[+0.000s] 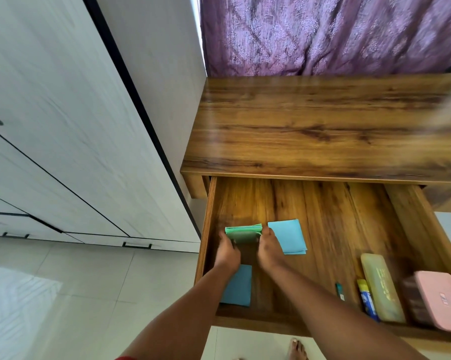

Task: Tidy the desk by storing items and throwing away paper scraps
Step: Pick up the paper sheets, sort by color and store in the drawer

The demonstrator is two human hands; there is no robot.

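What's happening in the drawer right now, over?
Both hands, left and right, hold the green paper stack inside the open drawer. Blue paper stacks alongside. Nothing blocking.

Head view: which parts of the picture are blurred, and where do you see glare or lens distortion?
Head view: motion blur smears both hands, left hand and right hand, the green paper stack they hold, and the pink case; window glare shines on the floor tiles and the desk top; the wide-angle lens tilts the wardrobe edges.
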